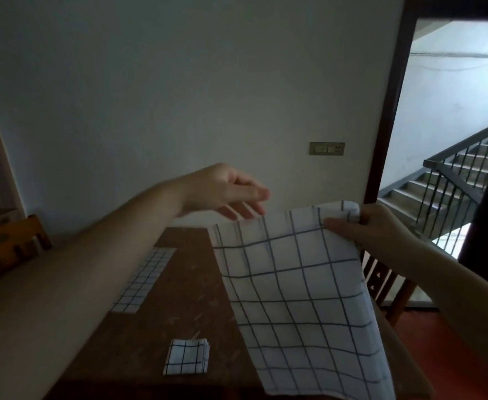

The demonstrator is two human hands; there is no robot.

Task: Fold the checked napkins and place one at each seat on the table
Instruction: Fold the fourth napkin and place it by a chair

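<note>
A white napkin with dark checks (300, 298) hangs open in the air above the brown wooden table (196, 287). My right hand (364, 226) pinches its top right corner. My left hand (231, 194) hovers just above the napkin's top left edge, fingers apart, not gripping it. A small folded checked napkin (186, 356) lies on the table near the front. Another checked napkin (144, 280) lies flat further back on the left, partly hidden behind my left forearm.
A wooden chair back (9, 249) stands at the table's left, another chair (387, 284) at the right. A plain wall is behind the table. An open doorway on the right shows a staircase with a metal railing (456, 180).
</note>
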